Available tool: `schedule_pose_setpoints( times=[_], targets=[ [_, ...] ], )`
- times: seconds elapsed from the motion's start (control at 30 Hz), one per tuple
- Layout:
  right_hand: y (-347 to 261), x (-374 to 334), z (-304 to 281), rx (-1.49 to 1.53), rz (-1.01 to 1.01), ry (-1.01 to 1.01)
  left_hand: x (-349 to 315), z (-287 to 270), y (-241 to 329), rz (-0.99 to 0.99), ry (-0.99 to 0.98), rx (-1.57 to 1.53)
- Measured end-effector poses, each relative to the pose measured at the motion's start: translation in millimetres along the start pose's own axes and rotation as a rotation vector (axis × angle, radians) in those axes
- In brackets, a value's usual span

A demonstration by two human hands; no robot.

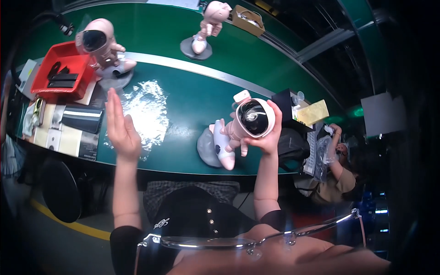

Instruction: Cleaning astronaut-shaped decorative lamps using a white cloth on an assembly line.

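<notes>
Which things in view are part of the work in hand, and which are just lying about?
Likely in the job:
- front astronaut, right hand on its helmet
- film, nearest the open left hand; less sure

Apparently just lying about:
- left astronaut
- far astronaut
- red bin
- cardboard box
</notes>
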State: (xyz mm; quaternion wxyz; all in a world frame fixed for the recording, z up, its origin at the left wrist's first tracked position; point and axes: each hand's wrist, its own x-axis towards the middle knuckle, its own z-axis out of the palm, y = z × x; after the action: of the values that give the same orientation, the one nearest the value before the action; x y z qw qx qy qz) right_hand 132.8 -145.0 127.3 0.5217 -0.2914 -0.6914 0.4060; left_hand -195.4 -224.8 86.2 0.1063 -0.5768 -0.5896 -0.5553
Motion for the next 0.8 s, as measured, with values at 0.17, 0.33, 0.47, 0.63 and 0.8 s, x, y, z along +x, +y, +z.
schedule_pose_setpoints(
  times=[0.17, 0.33, 0.47, 0.63, 0.8],
  targets=[
    [0, 0, -3, 0.202, 0.0, -0.126, -29, -10, -30, -0.096, -0.844, 0.357],
    [8, -3, -7, 0.302, -0.005, -0.17, -26, -9, -17, -0.104, -0.861, 0.492],
    [12, -4, -12, 0.286, -0.011, -0.168, -36, 1, -5, 0.0, -0.473, 0.1],
    [10, -2, -9, 0.301, -0.048, -0.194, -59, 42, 61, -0.174, -0.601, -0.509],
    [12, -7, -12, 0.302, -0.03, -0.173, -62, 91, 121, -0.168, -0.514, -0.732]
  ],
)
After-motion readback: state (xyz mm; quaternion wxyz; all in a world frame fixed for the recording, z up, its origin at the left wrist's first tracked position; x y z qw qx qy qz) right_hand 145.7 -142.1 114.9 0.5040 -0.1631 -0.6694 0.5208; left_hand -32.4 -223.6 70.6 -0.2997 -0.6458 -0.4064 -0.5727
